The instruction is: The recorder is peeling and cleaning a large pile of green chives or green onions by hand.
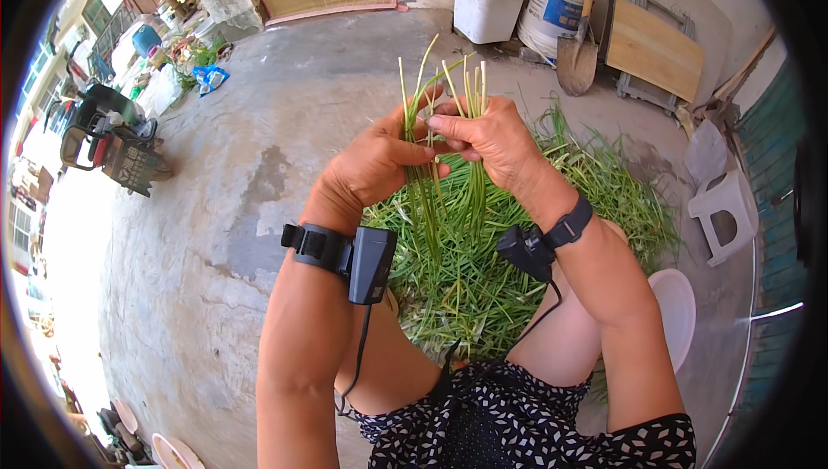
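Note:
My left hand (387, 152) grips a few thin green stalks (424, 200), which look like chives, with their tips up and the rest hanging down. Close beside it, my right hand (486, 136) holds a small bunch of similar stalks (477, 194), their pale cut-looking ends pointing up. The fingertips of both hands meet around a stalk between the two bunches; which fingers pinch it is hard to tell. Beneath the hands, a large heap of loose green stalks (466, 288) covers the floor between my legs and beyond.
A white plastic stool (728, 217) and a pale basin (673, 314) are at my right. At the back stand a shovel (577, 61), a white bucket (488, 7) and a folded wooden table (654, 49). A wheeled vehicle (116, 136) stands left. Cables hang from both wrist devices.

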`<action>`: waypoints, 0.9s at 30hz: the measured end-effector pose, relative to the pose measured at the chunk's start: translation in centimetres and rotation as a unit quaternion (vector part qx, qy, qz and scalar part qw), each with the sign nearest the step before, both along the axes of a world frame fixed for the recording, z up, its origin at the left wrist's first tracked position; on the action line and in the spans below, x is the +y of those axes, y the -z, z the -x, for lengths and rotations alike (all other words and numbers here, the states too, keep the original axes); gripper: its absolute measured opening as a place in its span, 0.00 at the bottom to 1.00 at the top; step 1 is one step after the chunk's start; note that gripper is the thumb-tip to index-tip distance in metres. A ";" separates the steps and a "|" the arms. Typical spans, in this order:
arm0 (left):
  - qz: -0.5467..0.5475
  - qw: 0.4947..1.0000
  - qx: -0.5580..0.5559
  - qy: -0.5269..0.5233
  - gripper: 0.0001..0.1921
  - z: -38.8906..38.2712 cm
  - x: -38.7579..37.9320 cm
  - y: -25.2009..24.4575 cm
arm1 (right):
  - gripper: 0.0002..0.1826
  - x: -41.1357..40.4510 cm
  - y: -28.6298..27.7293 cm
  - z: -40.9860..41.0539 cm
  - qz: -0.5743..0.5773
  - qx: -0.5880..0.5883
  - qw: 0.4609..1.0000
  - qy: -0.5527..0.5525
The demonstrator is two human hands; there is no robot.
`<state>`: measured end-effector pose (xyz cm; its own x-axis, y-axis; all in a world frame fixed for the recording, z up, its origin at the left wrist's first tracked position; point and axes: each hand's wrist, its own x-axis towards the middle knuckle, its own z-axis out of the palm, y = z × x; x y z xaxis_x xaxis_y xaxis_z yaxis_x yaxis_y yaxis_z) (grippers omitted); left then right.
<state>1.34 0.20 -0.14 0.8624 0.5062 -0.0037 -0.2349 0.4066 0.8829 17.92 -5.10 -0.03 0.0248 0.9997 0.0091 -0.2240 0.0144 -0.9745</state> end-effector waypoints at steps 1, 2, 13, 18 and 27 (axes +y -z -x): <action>0.000 1.000 -0.001 0.002 0.35 0.2 0.3 0.0 | 0.09 0.1 0.1 -0.6 0.000 -0.001 1.000 0.002; 0.011 1.000 0.007 -0.016 0.33 0.4 0.8 -0.1 | 0.08 0.0 0.1 -1.1 0.002 0.033 0.999 0.040; 0.040 0.992 0.040 -0.115 0.12 2.7 3.4 1.3 | 0.06 -0.1 -0.1 -4.6 0.053 0.077 0.996 0.013; 0.098 0.958 0.040 -0.267 0.11 4.1 4.5 1.9 | 0.06 0.0 -0.3 -6.3 0.062 0.106 0.992 0.000; 0.209 0.876 -0.037 -0.433 0.03 5.5 5.6 3.1 | 0.06 -0.7 -0.4 -8.9 0.006 0.172 0.982 0.073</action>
<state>-4.19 5.82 -3.28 0.1610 0.9383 -0.3060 -0.6650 0.3323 0.6689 26.82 -5.82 0.41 0.1673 0.9852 -0.0369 -0.5366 0.0596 -0.8417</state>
